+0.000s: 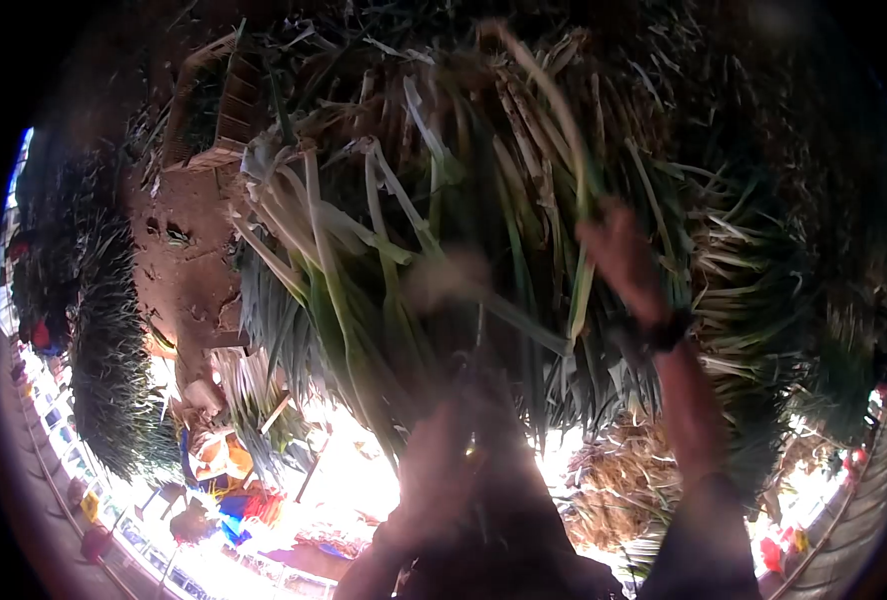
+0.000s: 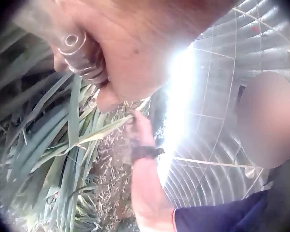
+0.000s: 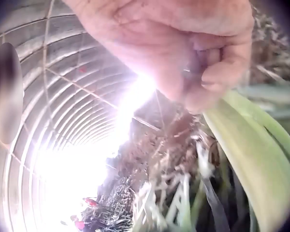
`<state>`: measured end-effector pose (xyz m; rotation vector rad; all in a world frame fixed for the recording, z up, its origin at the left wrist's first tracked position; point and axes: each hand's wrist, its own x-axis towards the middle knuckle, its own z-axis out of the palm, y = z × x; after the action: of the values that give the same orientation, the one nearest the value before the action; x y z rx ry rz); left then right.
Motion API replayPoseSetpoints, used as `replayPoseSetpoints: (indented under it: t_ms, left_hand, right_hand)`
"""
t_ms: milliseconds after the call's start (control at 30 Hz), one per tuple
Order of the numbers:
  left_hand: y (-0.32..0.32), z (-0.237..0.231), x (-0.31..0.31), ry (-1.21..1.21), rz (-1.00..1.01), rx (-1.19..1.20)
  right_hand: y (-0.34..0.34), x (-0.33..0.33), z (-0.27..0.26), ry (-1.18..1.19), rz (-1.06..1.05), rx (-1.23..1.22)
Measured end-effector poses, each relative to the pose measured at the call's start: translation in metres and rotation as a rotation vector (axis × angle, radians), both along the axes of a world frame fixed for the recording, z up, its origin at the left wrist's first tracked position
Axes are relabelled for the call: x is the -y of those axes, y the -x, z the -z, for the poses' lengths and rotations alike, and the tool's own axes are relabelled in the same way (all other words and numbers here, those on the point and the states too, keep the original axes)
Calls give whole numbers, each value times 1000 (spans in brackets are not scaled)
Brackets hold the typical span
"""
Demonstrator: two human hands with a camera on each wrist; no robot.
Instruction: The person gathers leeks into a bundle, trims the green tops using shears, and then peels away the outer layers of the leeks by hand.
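Note:
My right hand (image 1: 619,255) holds a long green onion (image 1: 559,100) by its green part, the pale stem reaching up and away over the pile. In the right wrist view the fingers curl at the base of its broad green leaves (image 3: 249,145). My left hand (image 1: 451,278) is blurred in the head view, over the leaves at the middle. The left wrist view shows it gripping a ribbed, metallic tube-shaped handle (image 2: 84,58); the handle's other end is hidden by the hand. Many green onions (image 1: 344,250) lie heaped in front of me, pale stems away, leaves towards me.
A long row of green onions (image 1: 104,330) lies at the left beside bare soil (image 1: 189,240). Another bundle row (image 1: 744,290) is at the right. A slatted crate (image 1: 224,110) stands at the far left. Dry straw-like trimmings (image 1: 619,480) lie near me.

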<state>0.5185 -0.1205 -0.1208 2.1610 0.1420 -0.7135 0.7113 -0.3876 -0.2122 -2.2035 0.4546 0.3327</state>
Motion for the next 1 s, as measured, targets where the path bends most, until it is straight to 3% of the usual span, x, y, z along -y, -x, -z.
replayPoseSetpoints:
  t_ms: [33, 67, 167, 200, 267, 333, 433, 467, 567, 633, 767, 833, 1000]
  left_hand:
    - [3, 7, -3, -37, 29, 213]
    - [5, 12, -8, -39, 27, 214]
    - [10, 17, -18, 38, -48, 173]
    - [11, 17, -18, 15, -80, 145]
    - [11, 18, -20, -7, -120, 118]
    - [8, 20, -17, 30, -90, 239]
    - [3, 18, -15, -16, -63, 236]
    - [0, 15, -14, -35, -57, 219]
    - [-20, 0, -15, -52, -29, 81]
    - [-25, -1, -15, -23, -10, 16]
    - [-21, 4, -11, 51, -5, -149]
    - [-6, 16, -7, -18, 74, -128]
    - [-4, -6, -1, -31, 139, -222]
  right_hand:
    - [-32, 13, 2, 104, -105, 256]
    - [-81, 10, -42, 61, -82, 54]
    - [-144, 9, -82, -23, -138, 698]
    - [-148, 4, -88, 27, -157, 775]
    - [-154, -8, -94, 125, -196, 928]
    - [-145, -26, -39, 372, -172, 981]
    - [-46, -77, 64, 567, -454, -35]
    - [-20, -79, 85, 480, -605, -182]
    - [35, -77, 135, 423, -423, -202]
    - [52, -69, 140, 308, -367, -8]
    - [94, -69, 94, 283, -199, 58]
    - [113, -71, 74, 222, -299, -155]
    - [141, -87, 57, 229, -270, -60]
